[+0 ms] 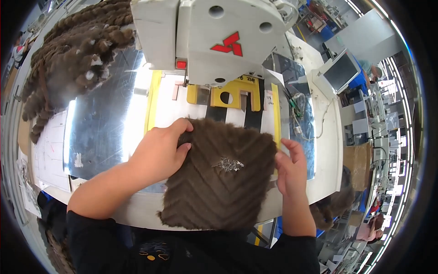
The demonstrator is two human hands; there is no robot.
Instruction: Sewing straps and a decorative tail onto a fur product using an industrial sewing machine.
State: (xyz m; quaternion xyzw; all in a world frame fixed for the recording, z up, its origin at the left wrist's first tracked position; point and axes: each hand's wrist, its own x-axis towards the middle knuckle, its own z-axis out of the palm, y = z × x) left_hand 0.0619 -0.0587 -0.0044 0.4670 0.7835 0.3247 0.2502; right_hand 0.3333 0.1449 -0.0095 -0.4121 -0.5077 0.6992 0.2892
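Note:
A brown fur panel (pixel 219 192) with chevron grooves lies at the near edge of the white table, with a small shiny silver patch (pixel 230 164) on its middle. My left hand (pixel 162 148) pinches its upper left corner between thumb and fingers. My right hand (pixel 292 169) holds its right edge near the upper corner, fingers curled. Just beyond the panel stands a white sewing machine head (pixel 214 36) with a red logo, over a yellow metal plate (pixel 246 96) and black and white strips.
A heap of brown fur (pixel 64 68) covers the back left, beside a shiny metal sheet (pixel 96 141). A tool with green handles (pixel 294 107) and a cable lie right, near a screen (pixel 336 70). More fur (pixel 333 205) is at lower right. People (pixel 369 228) sit at benches further off.

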